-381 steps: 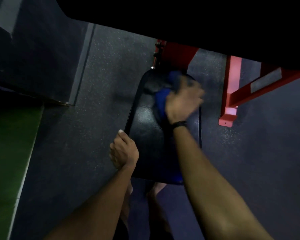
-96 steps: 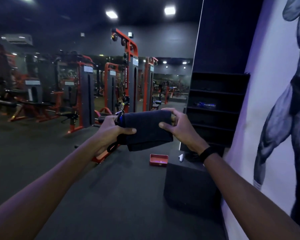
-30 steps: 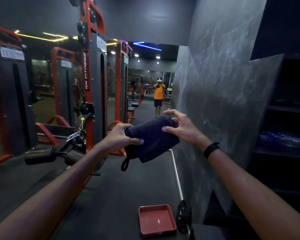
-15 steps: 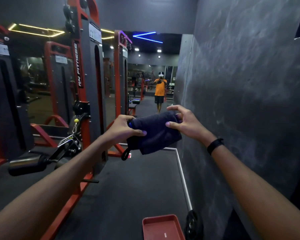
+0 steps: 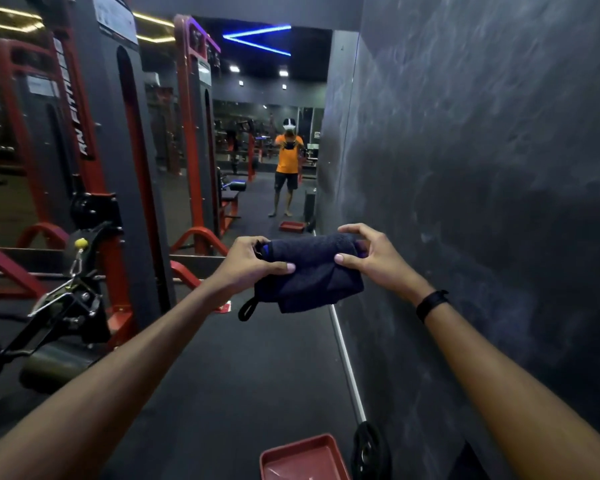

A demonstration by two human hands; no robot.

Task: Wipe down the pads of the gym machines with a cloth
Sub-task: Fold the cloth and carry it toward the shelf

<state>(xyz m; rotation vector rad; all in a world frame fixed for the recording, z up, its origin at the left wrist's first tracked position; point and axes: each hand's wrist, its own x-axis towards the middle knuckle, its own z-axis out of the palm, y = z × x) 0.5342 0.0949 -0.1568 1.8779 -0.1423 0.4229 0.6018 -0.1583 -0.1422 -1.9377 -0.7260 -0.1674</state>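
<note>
Since half a second ago both hands and the folded cloth point(image 5: 310, 270) sit lower in view, the mirror reflection at the aisle's end looks larger, and the red tray point(image 5: 303, 459) on the floor shows more fully. Left hand point(image 5: 248, 263) grips the cloth's left end, thumb on the near face, fingers curled over the top edge. Right hand point(image 5: 371, 259) pinches the right end between thumb and curled fingers; black wristband point(image 5: 432, 304) on that wrist. Cloth is dark blue, folded into a thick rectangle, held in the air at chest height between the two hands, touching no machine pad; a black loop point(image 5: 246, 310) hangs from its lower left corner. Red-and-grey cable machine point(image 5: 118, 140) stands to the left, dark wall point(image 5: 482, 168) close on the right. Black weight plate point(image 5: 369, 452) leans just beside the tray at the wall's foot. Mirror point(image 5: 274, 150) shows a person in an orange shirt.
</note>
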